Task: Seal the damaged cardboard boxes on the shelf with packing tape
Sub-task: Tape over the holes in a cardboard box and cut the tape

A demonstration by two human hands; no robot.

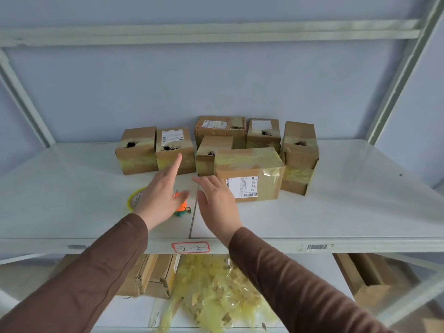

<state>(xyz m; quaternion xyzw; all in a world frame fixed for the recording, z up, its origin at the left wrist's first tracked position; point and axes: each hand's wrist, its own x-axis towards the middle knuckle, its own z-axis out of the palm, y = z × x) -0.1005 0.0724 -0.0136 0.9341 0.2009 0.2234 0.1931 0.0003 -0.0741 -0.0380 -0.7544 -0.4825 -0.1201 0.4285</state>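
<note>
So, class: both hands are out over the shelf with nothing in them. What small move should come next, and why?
Probably the left hand should drop onto the yellow roll of packing tape lying just beneath it. Both it and the right hand are open and hold nothing, while the brown cardboard boxes, such as the one with a torn black hole, cannot be sealed without tape.

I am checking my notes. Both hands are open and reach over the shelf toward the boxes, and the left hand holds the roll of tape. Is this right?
Not quite. In the head view the left hand holds nothing; the roll of tape lies on the shelf beneath it. Both hands, the right hand too, are open and reach toward the boxes.
</note>
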